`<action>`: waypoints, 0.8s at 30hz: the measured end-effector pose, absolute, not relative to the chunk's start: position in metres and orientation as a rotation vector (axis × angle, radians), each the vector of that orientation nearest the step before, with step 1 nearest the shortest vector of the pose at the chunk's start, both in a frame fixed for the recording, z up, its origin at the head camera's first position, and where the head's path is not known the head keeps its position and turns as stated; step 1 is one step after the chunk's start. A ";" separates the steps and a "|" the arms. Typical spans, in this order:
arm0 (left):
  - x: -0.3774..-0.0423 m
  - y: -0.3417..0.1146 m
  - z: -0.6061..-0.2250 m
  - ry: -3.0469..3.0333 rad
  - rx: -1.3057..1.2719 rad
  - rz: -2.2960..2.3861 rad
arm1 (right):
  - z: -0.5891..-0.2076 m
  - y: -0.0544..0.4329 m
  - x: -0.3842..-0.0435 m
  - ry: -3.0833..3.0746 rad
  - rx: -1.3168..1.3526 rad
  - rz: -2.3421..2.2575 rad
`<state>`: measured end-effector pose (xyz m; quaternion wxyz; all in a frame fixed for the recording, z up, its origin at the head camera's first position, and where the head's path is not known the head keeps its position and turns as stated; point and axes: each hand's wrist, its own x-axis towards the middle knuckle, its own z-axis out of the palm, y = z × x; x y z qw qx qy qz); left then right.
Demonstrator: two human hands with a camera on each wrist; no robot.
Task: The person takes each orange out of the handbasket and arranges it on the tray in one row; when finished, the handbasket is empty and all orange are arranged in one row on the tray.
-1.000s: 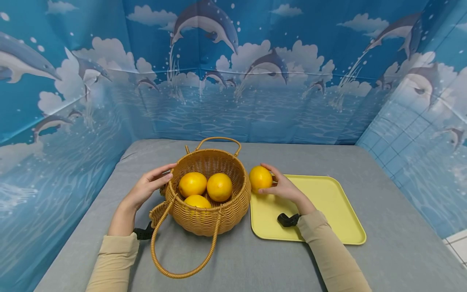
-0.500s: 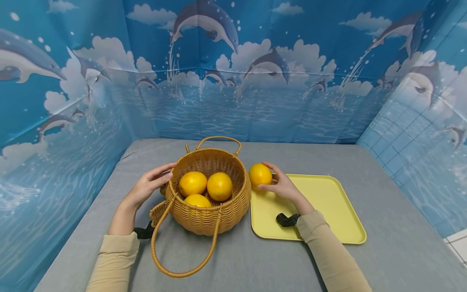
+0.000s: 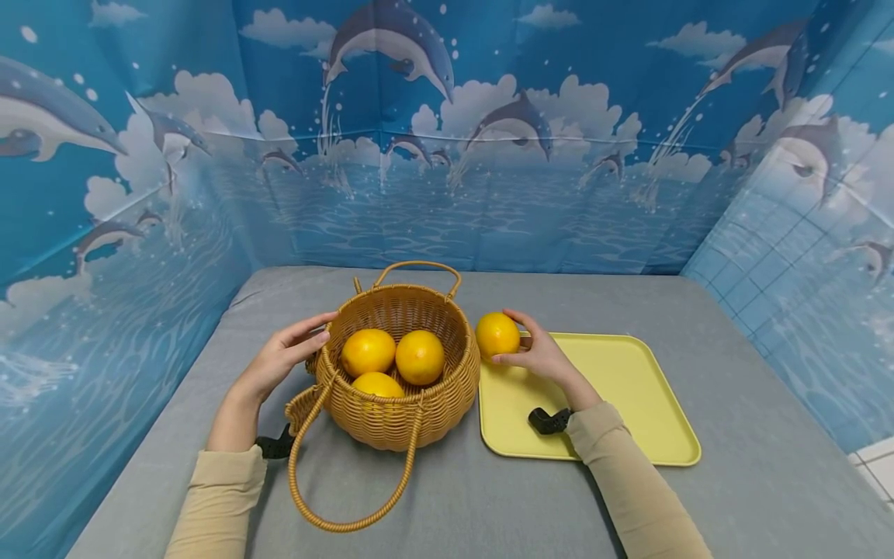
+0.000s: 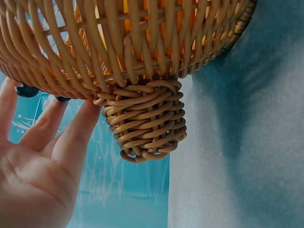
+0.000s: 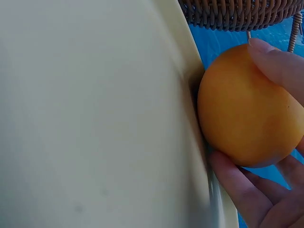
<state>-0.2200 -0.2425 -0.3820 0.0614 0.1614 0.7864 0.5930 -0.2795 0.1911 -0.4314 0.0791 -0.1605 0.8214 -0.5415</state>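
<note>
My right hand (image 3: 541,353) holds an orange (image 3: 497,337) between thumb and fingers, just right of the wicker basket (image 3: 391,427). In the right wrist view that orange (image 5: 249,109) sits right at the edge of the yellow tray (image 5: 95,95), thumb and fingers on opposite sides of it. My left hand (image 3: 282,357) rests its fingers against the left of the basket's rim. Seen from the left wrist, its fingers (image 4: 78,130) are extended and touch the woven wall, beside a small wicker knob (image 4: 145,121). Inside the basket lie three oranges (image 3: 420,358), one partly hidden by the front rim.
One basket handle (image 3: 349,526) hangs down onto the grey cloth at the front, while the other handle (image 3: 419,265) stands up at the back. The yellow tray (image 3: 594,373) lies right of the basket. A blue dolphin-print curtain (image 3: 447,210) encloses the table.
My right hand and its orange have shifted slightly away from me, toward the tray's far left corner. The left hand and the basket stay put.
</note>
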 end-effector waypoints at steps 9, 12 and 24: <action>-0.220 -0.243 -0.384 2.397 0.488 1.783 | -0.421 0.191 -0.273 2.446 -0.552 -1.554; -0.219 -0.243 -0.384 2.403 0.486 1.779 | -0.428 0.194 -0.279 2.455 -0.543 -1.532; -0.219 -0.243 -0.385 2.401 0.491 1.785 | -0.414 0.203 -0.274 2.497 -0.536 -1.438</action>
